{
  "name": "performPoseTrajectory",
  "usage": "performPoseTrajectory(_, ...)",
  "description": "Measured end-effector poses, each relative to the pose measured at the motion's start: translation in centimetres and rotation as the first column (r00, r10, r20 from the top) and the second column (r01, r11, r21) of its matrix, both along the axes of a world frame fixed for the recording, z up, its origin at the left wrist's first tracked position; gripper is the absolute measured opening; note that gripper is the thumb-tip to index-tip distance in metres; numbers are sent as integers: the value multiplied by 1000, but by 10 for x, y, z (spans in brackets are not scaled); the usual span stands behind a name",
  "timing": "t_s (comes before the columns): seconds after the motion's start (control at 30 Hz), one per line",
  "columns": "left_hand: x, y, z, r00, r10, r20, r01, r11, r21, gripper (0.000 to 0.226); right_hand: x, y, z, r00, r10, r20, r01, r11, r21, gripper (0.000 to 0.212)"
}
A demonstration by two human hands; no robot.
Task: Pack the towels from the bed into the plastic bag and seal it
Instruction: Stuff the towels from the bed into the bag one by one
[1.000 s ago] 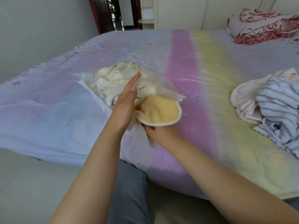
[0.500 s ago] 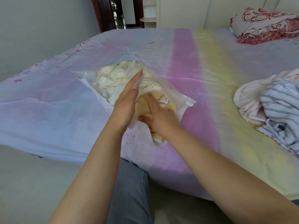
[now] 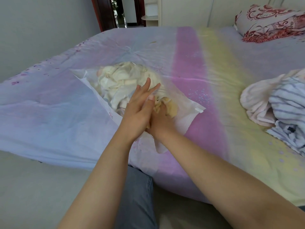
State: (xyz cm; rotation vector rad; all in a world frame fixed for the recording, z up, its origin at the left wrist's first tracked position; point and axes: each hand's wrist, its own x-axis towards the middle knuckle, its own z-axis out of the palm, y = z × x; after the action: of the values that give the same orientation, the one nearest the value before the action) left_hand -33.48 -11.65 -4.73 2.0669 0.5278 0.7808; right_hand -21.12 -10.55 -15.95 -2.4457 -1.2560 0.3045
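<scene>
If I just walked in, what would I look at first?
Probably the two hands in the middle: the right hand is pushing a yellow towel into the plastic bag on the bed, while the left hand holds the bag's top up. Next, the heap of striped towels at the right edge, and the red patterned pillow in the far corner.

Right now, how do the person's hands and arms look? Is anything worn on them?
Both forearms are bare, with no sleeves in view. The left hand and the right hand wear no gloves; no rings, watch or bracelet are visible. The left thumbnail looks short and unpainted. Grey trousers show below.
</scene>
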Motion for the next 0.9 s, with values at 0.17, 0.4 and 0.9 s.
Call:
performPoseTrajectory(0.17, 0, 3, 2, 1000, 3, 16, -2, 995, -95, 36, 12, 51, 13, 999, 19, 26, -20, 999, 45, 57)
performPoseTrajectory(0.4, 3, 16, -6, 990, 25, 136, 14, 960, -280, 40, 20, 14, 17, 966, 227, -128, -209, 968, 142, 104)
performPoseTrajectory(0.9, 49, -21, -22, 912, 393, -118, -339, 884, 322, 57, 130, -200, 11, 755, -634, 169, 487, 713, 504, 52)
